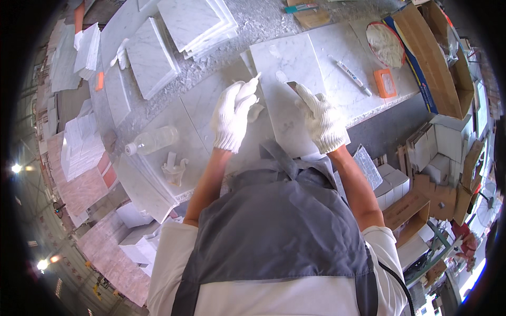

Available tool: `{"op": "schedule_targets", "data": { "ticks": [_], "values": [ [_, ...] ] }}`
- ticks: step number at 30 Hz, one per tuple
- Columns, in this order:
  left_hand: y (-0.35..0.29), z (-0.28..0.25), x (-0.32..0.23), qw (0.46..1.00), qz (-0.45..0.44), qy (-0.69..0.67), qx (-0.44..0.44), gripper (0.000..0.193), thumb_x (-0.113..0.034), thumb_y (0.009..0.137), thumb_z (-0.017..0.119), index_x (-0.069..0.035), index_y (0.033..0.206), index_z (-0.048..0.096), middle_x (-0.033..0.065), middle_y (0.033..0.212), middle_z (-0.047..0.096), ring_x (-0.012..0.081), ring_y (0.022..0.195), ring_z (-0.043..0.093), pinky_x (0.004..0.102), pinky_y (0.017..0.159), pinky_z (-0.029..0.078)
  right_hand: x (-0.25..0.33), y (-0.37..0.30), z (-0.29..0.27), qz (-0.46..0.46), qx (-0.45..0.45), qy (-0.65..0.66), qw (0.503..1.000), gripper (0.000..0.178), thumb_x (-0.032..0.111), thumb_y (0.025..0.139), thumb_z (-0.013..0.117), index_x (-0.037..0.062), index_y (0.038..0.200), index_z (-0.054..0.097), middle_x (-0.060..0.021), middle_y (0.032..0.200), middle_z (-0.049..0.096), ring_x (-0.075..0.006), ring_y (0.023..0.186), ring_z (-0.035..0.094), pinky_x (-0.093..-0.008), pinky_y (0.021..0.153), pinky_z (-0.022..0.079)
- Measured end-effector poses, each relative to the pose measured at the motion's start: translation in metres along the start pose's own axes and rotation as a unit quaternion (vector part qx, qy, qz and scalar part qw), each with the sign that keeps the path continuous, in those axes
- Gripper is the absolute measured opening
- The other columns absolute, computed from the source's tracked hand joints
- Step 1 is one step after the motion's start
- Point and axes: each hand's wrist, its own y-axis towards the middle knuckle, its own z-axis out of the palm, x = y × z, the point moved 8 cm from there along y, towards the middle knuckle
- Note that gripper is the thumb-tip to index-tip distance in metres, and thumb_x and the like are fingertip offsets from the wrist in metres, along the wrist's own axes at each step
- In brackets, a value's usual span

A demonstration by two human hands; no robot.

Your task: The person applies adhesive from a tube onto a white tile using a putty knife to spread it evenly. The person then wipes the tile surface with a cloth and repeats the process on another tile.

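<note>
A white marble tile [290, 58] with grey veins lies on the bench in front of me, with a pale patch near its middle. At its left edge is my left hand [233, 117], in a white knitted glove, its fingers closed together; what they hold, if anything, I cannot make out. A small white piece [255, 112] shows beside that palm. Over the tile's right side, my right hand [319, 117], gloved likewise, closes on a small dark flat-tipped tool [291, 85]. The rest of that tool is hidden by the glove.
Right of the tile lie a white marker [350, 76], an orange block-shaped item [385, 83], a round cloth-lined container [385, 45] and a cardboard box [429, 55]. A clear bottle [153, 140] and crumpled glove [174, 169] lie left. Stacked tiles [192, 21] stand farther back among white chips.
</note>
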Motion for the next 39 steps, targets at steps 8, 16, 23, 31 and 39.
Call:
{"op": "schedule_targets", "data": {
  "ticks": [8, 16, 23, 31, 39],
  "values": [
    [0.01, 0.02, -0.031, 0.905, 0.137, 0.4, 0.043, 0.041, -0.017, 0.09, 0.077, -0.016, 0.129, 0.068, 0.008, 0.117, 0.073, 0.0295, 0.107, 0.069, 0.0417, 0.088, 0.056, 0.01, -0.027, -0.007, -0.048, -0.13, -0.037, 0.99, 0.067, 0.037, 0.067, 0.086, 0.0164, 0.129, 0.068, -0.011, 0.082, 0.068, -0.0293, 0.065, 0.069, -0.0432, 0.058, 0.057],
    [0.022, 0.038, -0.039, 0.832, 0.066, 0.535, 0.129, 0.034, -0.025, 0.095, 0.067, -0.036, 0.127, 0.072, -0.0008, 0.118, 0.072, 0.0225, 0.106, 0.068, 0.0404, 0.088, 0.055, -0.005, -0.027, 0.003, -0.009, -0.068, -0.004, 0.998, 0.056, 0.027, 0.082, 0.075, 0.0219, 0.137, 0.065, -0.0118, 0.087, 0.069, -0.0297, 0.074, 0.071, -0.0422, 0.066, 0.057],
    [0.023, 0.043, -0.045, 0.811, 0.082, 0.567, 0.123, 0.032, -0.027, 0.093, 0.07, -0.03, 0.125, 0.071, 0.0037, 0.108, 0.072, 0.0271, 0.097, 0.069, 0.0442, 0.082, 0.056, -0.008, -0.029, 0.006, 0.006, -0.055, 0.007, 0.998, 0.054, 0.025, 0.086, 0.073, 0.023, 0.139, 0.063, -0.0109, 0.091, 0.069, -0.0305, 0.08, 0.071, -0.0433, 0.071, 0.057],
    [0.025, 0.046, -0.048, 0.796, 0.128, 0.583, 0.101, 0.024, -0.027, 0.09, 0.073, -0.022, 0.113, 0.069, 0.0075, 0.095, 0.07, 0.031, 0.088, 0.069, 0.0462, 0.075, 0.055, -0.009, -0.029, 0.008, 0.015, -0.038, 0.022, 0.999, 0.056, 0.026, 0.087, 0.071, 0.023, 0.143, 0.06, -0.0117, 0.098, 0.069, -0.0315, 0.086, 0.071, -0.0443, 0.078, 0.056],
    [0.027, 0.048, -0.041, 0.783, 0.119, 0.603, 0.1, 0.017, -0.027, 0.091, 0.072, -0.02, 0.106, 0.068, 0.0077, 0.09, 0.068, 0.0318, 0.087, 0.068, 0.0484, 0.074, 0.053, -0.011, -0.03, 0.009, 0.019, -0.01, 0.027, 0.999, 0.063, 0.031, 0.086, 0.073, 0.0221, 0.146, 0.056, -0.0121, 0.102, 0.068, -0.0319, 0.091, 0.071, -0.0445, 0.08, 0.056]
  ]
}}
